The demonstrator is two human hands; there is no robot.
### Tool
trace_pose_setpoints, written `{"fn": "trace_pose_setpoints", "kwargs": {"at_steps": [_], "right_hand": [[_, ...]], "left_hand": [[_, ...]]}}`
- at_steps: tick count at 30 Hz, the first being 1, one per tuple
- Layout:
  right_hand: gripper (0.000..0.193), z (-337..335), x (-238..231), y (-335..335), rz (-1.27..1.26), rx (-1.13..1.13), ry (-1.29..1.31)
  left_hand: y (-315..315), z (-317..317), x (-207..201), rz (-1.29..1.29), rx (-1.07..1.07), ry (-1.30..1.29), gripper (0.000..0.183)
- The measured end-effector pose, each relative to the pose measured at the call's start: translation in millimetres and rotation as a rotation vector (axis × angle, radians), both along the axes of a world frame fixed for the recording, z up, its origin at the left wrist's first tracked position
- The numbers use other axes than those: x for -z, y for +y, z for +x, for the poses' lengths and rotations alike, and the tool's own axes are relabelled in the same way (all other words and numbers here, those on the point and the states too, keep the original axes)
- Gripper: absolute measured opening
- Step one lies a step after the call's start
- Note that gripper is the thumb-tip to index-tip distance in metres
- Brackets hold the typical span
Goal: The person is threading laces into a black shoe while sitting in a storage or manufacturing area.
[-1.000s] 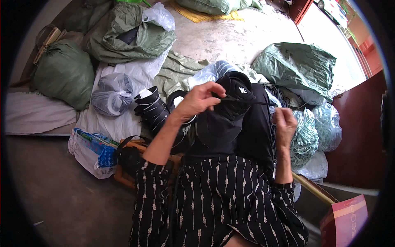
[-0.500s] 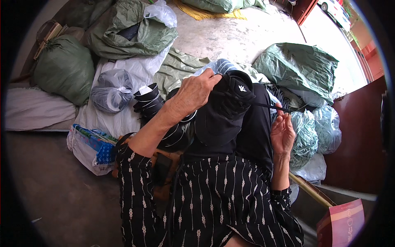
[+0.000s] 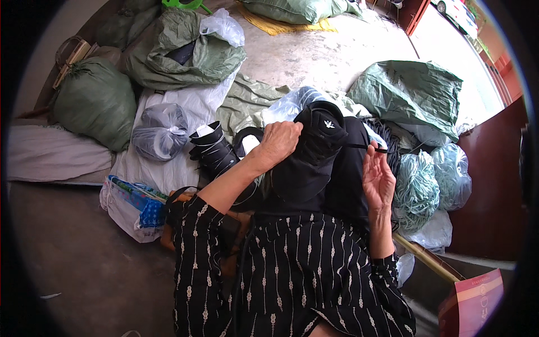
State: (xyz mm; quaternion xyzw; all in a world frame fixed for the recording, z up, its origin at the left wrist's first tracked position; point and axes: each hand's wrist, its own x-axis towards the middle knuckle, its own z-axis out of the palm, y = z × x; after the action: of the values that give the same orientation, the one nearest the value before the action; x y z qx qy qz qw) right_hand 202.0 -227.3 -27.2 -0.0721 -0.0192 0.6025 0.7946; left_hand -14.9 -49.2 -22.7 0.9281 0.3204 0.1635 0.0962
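A black shoe upper [image 3: 306,163] with a small white emblem on its tongue rests over my lap, its rounded toe toward me. My left hand [image 3: 279,147] is closed at the left edge of its opening, gripping the upper there; the fingertips are partly hidden. From the upper's right side a black shoelace [image 3: 355,146] runs out nearly level. Its far part is pinched between thumb and fingers of my right hand [image 3: 379,177], with the other fingers loosely curled. Just left of my left forearm stand nested black shoe uppers [image 3: 212,149] wound with white cord.
Bundles of pale green laces [image 3: 416,188] and a dark lace bundle [image 3: 390,143] lie at my right. Green woven sacks [image 3: 95,104] and a knotted clear bag [image 3: 160,133] are at the left. A bamboo pole [image 3: 429,261] and a red box [image 3: 477,300] stand near right.
My left hand has come down toward me along the upper's edge. My right hand has shifted slightly left, nearer the upper, with the lace still pinched. The whole view has tilted a little.
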Motion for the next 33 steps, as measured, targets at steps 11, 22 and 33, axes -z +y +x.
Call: {"fn": "trace_pose_setpoints", "kwargs": {"at_steps": [11, 22, 33], "right_hand": [[0.021, 5.8, 17.8, -19.2, -0.168, 0.037, -0.283], [0.023, 230.6, 101.9, -211.2, -0.581, 0.653, -0.476], [0.024, 257.7, 168.7, -162.4, -0.462, 0.555, -0.058]], "left_hand": [[1.3, -48.3, -38.0, -1.203, 0.062, -1.278, 0.014], [123.1, -153.7, 11.3, -0.653, -0.459, -0.687, 0.026], [156.9, -173.6, 17.3, -0.53, -0.653, 0.034, 0.028]]}}
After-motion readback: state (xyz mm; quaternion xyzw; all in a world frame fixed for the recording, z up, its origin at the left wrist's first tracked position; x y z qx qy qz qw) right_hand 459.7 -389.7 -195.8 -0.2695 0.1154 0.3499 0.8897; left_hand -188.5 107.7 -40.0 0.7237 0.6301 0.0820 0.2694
